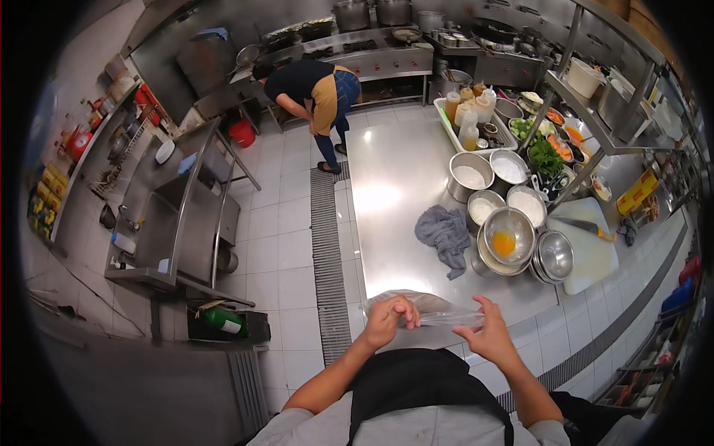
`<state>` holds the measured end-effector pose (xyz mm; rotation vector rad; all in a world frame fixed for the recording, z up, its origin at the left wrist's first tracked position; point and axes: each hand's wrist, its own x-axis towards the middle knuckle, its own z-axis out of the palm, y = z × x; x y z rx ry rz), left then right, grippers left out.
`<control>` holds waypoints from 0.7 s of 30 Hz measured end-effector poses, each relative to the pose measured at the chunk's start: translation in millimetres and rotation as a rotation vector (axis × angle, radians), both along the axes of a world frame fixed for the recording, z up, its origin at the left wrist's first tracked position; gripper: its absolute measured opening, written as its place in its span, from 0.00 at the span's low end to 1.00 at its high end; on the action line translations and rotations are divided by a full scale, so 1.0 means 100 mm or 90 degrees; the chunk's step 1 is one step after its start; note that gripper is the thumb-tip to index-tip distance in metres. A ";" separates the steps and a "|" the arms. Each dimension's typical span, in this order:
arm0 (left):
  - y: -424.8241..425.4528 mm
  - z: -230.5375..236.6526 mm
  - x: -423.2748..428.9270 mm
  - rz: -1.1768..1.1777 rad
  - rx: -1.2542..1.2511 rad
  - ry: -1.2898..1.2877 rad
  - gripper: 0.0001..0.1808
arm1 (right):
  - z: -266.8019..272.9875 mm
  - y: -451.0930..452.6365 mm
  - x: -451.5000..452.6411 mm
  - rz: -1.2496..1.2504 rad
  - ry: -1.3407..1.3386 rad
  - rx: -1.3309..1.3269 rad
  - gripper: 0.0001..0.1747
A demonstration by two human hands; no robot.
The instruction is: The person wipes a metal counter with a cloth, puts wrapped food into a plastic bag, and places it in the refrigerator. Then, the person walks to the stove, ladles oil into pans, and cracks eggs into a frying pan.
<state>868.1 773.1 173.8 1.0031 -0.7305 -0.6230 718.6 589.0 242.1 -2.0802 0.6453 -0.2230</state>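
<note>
A clear plastic bag (pixel 432 309) stretches between my two hands at the near edge of the steel worktable (pixel 390 223). My left hand (pixel 390 320) has its fingers curled at the bag's left part, gripping the film. At the bag's right end is my right hand (pixel 491 334), thumb and index finger spread wide. The film reaches its palm side, but whether the other fingers pinch it is hidden. Beyond the bag lies a crumpled grey cloth (pixel 444 237). Right of the cloth, a steel bowl (pixel 516 220) with egg yolk rests on a larger container of pale powder.
Steel pots of white powder (pixel 470 173), stacked bowls (pixel 556 256) and a knife (pixel 585 227) on a cutting board (pixel 591 262) occupy the right side. Squeeze bottles fill a white basket (pixel 454 131). A person (pixel 318 95) bends beyond the table. A sink (pixel 162 223) stands left.
</note>
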 end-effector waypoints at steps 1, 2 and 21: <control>-0.03 0.02 -0.01 -0.004 -0.004 -0.009 0.22 | -0.15 -0.05 0.01 -0.004 0.002 0.000 0.23; -0.04 0.03 -0.02 -0.008 -0.009 -0.019 0.21 | -0.39 -0.15 0.01 0.044 0.121 0.054 0.26; 0.03 0.10 0.02 0.020 -0.053 0.005 0.22 | -0.15 -0.06 0.00 0.047 0.100 0.394 0.19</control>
